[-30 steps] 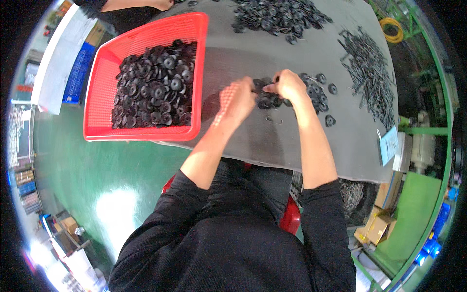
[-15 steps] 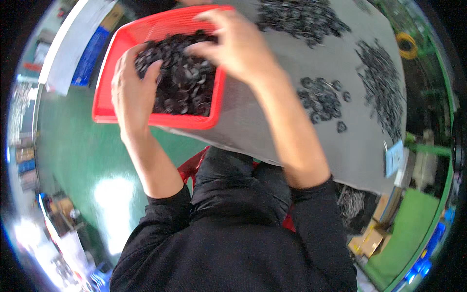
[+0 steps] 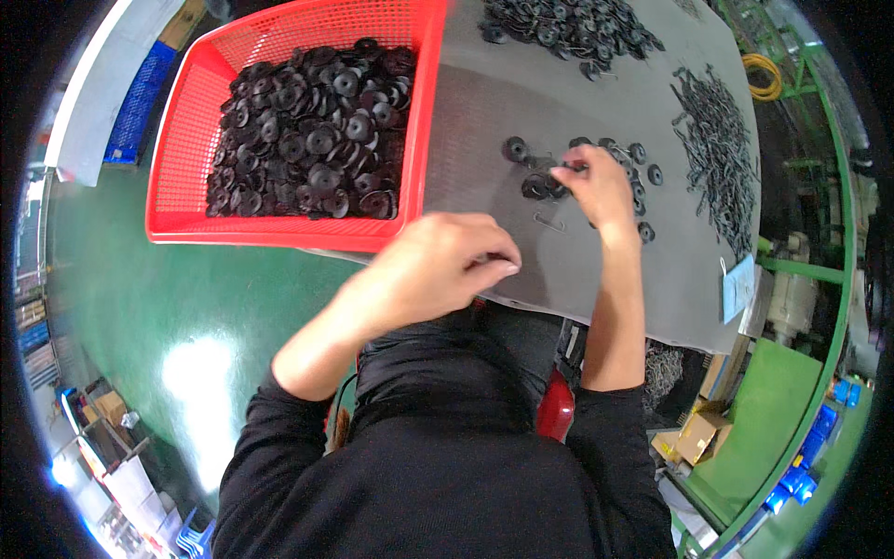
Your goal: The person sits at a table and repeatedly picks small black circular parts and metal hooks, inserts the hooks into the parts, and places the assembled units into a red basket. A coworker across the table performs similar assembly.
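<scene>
My right hand [image 3: 601,189] is over a loose cluster of black round discs with centre holes [image 3: 638,152] on the grey table [image 3: 503,242]. Its thumb and fingers pinch what looks like a black disc [image 3: 575,168], partly hidden by the fingertips. Close by lies a thin metal hook [image 3: 549,222]. My left hand [image 3: 433,265] hovers near the table's front edge, its fingers curled and thumb pressed toward them; whatever it may hold is hidden. Left of it stands a red perforated basket [image 3: 425,149] filled with many similar discs [image 3: 321,140].
At the table's far side lies a large heap of black discs with metal hooks [image 3: 577,28]. Along the right edge is a pile of dark metal hooks [image 3: 717,154]. A light-blue face mask [image 3: 738,289] hangs at the right corner, near a green metal frame [image 3: 805,272].
Both hands have left the discs in the red basket. The right has moved right to the loose cluster, the left back toward the table's front edge. Some discs now lie left of the cluster.
</scene>
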Tool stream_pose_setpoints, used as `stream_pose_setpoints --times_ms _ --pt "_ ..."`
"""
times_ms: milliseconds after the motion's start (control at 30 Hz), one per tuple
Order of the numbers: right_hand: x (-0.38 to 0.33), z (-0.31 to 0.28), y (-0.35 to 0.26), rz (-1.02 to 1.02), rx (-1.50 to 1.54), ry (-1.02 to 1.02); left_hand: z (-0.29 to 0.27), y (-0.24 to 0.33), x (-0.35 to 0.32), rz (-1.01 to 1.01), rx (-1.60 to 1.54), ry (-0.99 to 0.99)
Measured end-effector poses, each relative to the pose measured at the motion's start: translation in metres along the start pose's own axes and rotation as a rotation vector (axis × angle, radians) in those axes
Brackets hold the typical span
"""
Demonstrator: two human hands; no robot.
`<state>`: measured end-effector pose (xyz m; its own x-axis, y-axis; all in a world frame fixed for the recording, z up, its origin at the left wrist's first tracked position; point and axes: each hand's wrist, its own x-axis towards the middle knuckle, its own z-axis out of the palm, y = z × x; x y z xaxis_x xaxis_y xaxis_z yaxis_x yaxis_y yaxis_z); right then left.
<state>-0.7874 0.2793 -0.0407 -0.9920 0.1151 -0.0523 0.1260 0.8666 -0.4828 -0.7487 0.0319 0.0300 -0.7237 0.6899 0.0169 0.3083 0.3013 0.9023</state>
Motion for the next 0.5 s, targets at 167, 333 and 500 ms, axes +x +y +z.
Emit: stream_pose_setpoints --times_ms 167,333,500 --pt "-0.004 0.02 0.012 0.004 -0.014 -0.001 0.072 -0.059 0.064 -0.099 0.342 0.35" --pt "-0.007 -0.006 0.057 0.227 0.939 0.007 0.093 -0.085 0.1 -0.069 0.537 0.446" --pt "-0.023 -0.027 0.055 0.423 1.388 0.06 0.067 -0.089 0.114 -0.255 -0.164 0.14"
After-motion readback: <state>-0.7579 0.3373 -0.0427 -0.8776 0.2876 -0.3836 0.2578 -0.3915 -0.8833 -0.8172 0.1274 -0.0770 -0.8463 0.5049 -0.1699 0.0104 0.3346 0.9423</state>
